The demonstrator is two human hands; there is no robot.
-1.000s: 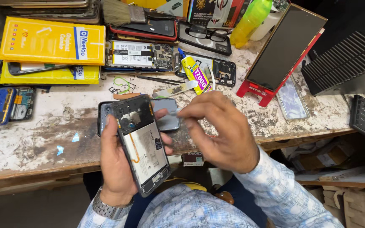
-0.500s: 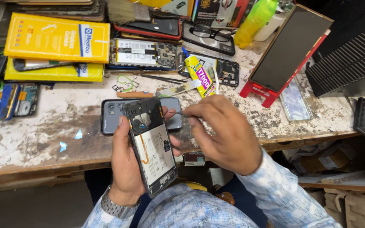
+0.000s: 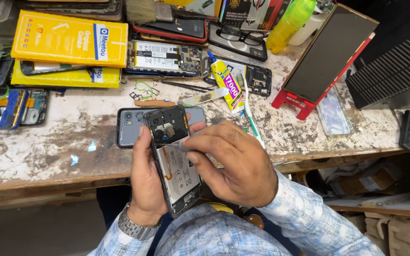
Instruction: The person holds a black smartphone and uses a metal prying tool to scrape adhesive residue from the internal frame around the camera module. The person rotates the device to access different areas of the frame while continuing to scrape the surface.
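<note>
- Black and stripped bare, the opened phone (image 3: 174,159) sits upright in the left hand (image 3: 145,185) just off the bench edge, its back off, battery and board facing up so the insides can be reached.
- Left hand fingers wrap the phone's far edge and the thumb clamps the near side: a cradle that steadies it.
- At three o'clock of the phone, the right hand (image 3: 233,163) comes in, thumb and forefinger pinched on a small grey tool tip (image 3: 184,145) touching the phone just below the camera area; the other fingers curl under.
- Directly behind, at twelve o'clock, a grey back cover (image 3: 131,125) lies flat on the worn workbench (image 3: 48,151), parked close.
- Further out at one o'clock, a yellow glue tube (image 3: 228,85) and a white-green spudger (image 3: 251,118) lie within easy reach.
- At ten o'clock yellow boxes (image 3: 67,45) are stacked; at two o'clock a dark screen panel (image 3: 330,52) leans on a red stand.
</note>
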